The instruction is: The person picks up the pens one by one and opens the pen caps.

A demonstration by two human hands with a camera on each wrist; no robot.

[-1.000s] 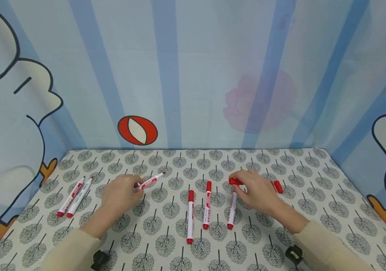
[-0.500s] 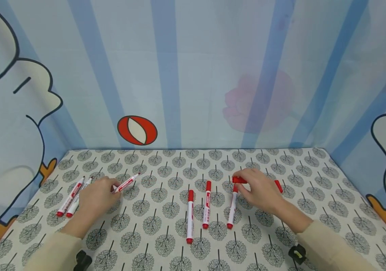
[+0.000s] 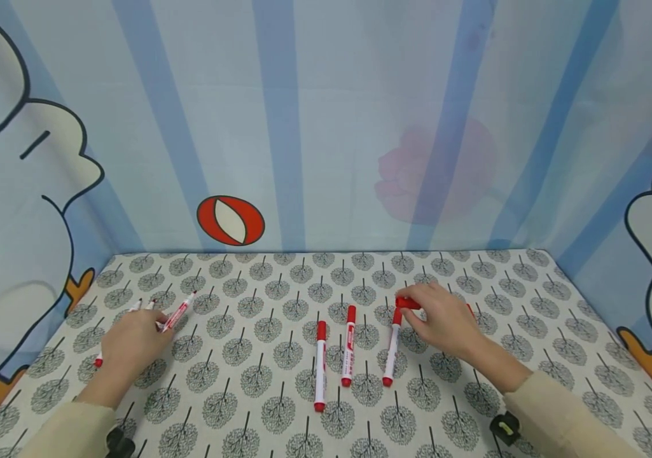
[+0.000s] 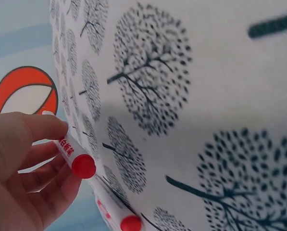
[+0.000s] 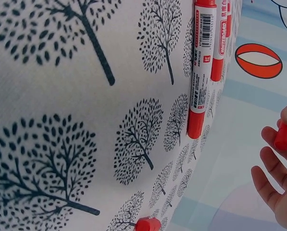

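My left hand (image 3: pixel 133 340) pinches an uncapped whiteboard marker (image 3: pixel 179 310) at the left of the table, its dark tip pointing away and right. In the left wrist view the red end (image 4: pixel 83 166) of this marker faces the camera, and another marker (image 4: pixel 117 211) lies just beyond. Partly hidden under the hand are two more uncapped markers, one showing its red end (image 3: pixel 98 360). On the other side my right hand (image 3: pixel 437 318) pinches a red marker cap (image 3: pixel 407 303) between thumb and fingers, over the top of a capped marker (image 3: pixel 392 346). The other right fingers are spread.
Two further capped red markers, one nearer (image 3: pixel 320 366) and one beside it (image 3: pixel 348 346), lie upright-pointing at mid-table. A loose red cap (image 5: pixel 148 224) lies on the tree-patterned cloth (image 3: pixel 268 407) behind the right hand. A striped blue curtain (image 3: pixel 337 127) stands at the back edge.
My left hand has moved left with its uncapped marker, to over the two markers lying there. The right hand has shifted slightly right, still pinching the red cap.
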